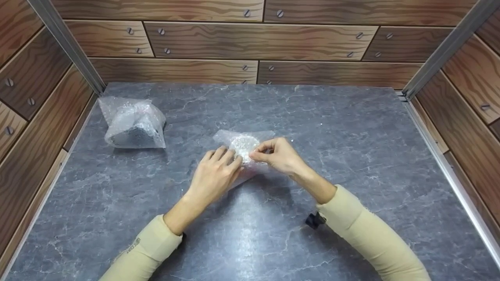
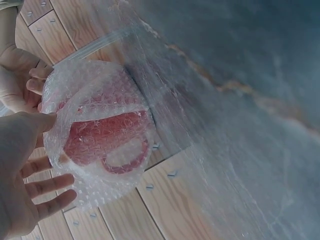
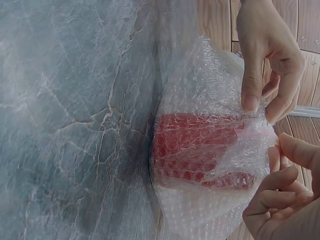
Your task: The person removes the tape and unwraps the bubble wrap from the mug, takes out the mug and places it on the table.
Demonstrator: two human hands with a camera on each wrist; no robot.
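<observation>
A red mug [image 2: 107, 135] shows through a loose layer of bubble wrap [image 1: 222, 135] in the middle of the table; its looped handle [image 2: 131, 160] is visible in the left wrist view. My left hand [image 1: 215, 170] holds the wrapped mug from the left, thumb on the near side and fingers over the top. From the right, my right hand [image 1: 282, 157] pinches the upper edge of the wrap between thumb and index finger. In the right wrist view both hands meet at that upper edge. The mug's rim is hidden by wrap and fingers.
Another bubble-wrapped object [image 1: 134, 124] stands at the back left of the grey marbled table [image 1: 351, 128]; its kind is hard to tell. Wood-patterned panels [image 1: 250, 39] and metal rails [image 1: 449, 47] bound the table at the back and sides.
</observation>
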